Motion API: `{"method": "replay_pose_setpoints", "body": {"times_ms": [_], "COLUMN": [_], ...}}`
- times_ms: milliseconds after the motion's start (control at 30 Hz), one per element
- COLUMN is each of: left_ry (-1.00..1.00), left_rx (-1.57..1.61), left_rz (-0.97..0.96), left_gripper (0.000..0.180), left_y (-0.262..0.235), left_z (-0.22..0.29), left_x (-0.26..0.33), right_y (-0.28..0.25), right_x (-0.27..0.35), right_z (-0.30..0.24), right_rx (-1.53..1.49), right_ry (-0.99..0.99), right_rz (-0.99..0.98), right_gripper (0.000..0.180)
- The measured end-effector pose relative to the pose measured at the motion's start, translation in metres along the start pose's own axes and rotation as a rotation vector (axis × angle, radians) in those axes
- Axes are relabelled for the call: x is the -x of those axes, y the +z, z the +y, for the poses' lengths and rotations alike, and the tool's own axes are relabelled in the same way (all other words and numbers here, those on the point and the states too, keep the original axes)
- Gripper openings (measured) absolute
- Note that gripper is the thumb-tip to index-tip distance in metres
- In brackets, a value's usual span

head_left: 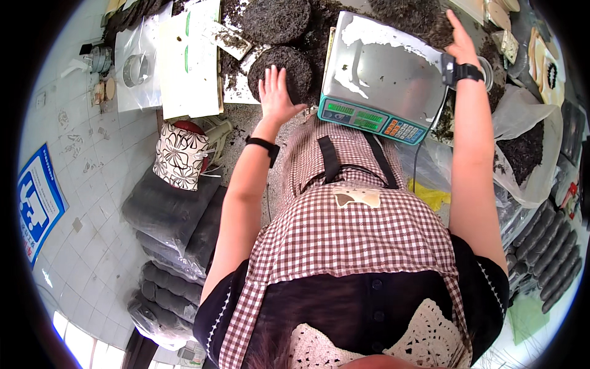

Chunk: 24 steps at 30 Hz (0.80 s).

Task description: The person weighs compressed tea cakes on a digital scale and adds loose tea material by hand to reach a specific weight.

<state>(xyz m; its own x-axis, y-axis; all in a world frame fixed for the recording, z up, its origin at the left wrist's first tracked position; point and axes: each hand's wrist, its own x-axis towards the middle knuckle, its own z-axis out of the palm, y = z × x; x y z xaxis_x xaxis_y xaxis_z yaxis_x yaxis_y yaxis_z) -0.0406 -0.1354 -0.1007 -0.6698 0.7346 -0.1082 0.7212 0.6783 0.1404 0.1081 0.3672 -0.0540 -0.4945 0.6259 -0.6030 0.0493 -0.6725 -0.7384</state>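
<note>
My left hand [279,97] lies with spread fingers on the near part of a round, dark cake of dried, shredded leaf-like stuff [294,66]. A second such cake [276,19] lies just beyond it. To the right stands an electronic scale [388,74] with a metal platform, a teal front and lit green displays; patches of white film cling to the metal. Past the scale's far right corner, my right hand [462,46] reaches out with fingers stretched. It is beside a dark heap of the same loose stuff [409,13]; part of its palm side is hidden.
Pale sheets [190,61] and a clear plastic bag [136,77] with a ring lie at the far left. A plastic bag of dark stuff [522,147] stands at right. Stacks of dark wrapped packs [169,209] flank me. A power cord [418,160] hangs near the scale.
</note>
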Motion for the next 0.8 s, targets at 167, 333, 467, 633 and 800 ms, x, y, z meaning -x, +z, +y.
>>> {"method": "replay_pose_setpoints", "body": {"times_ms": [167, 333, 467, 633, 800], "left_ry": [-0.083, 0.035, -0.277, -0.264, -0.066], "left_rx": [0.016, 0.325, 1.409, 1.457, 0.8], "left_rz": [-0.155, 0.076, 0.477, 0.107, 0.374], "left_gripper": [0.109, 0.07, 0.031, 0.042, 0.054], "left_y": [0.009, 0.001, -0.069, -0.083, -0.034], "left_z": [-0.002, -0.035, -0.022, 0.07, 0.042], "left_x": [-0.009, -0.004, -0.016, -0.043, -0.06], "right_y": [-0.081, -0.08, -0.071, -0.033, 0.034], "right_x": [0.024, 0.135, 0.204, 0.209, 0.216], "right_z": [-0.015, 0.027, 0.064, 0.087, 0.096], "right_rx": [-0.214, -0.012, -0.053, 0.002, 0.746], "right_ry": [-0.176, -0.158, -0.222, -0.476, -1.012], "right_rz": [0.089, 0.013, -0.013, 0.092, 0.281], "right_gripper": [0.049, 0.04, 0.029, 0.022, 0.026]}}
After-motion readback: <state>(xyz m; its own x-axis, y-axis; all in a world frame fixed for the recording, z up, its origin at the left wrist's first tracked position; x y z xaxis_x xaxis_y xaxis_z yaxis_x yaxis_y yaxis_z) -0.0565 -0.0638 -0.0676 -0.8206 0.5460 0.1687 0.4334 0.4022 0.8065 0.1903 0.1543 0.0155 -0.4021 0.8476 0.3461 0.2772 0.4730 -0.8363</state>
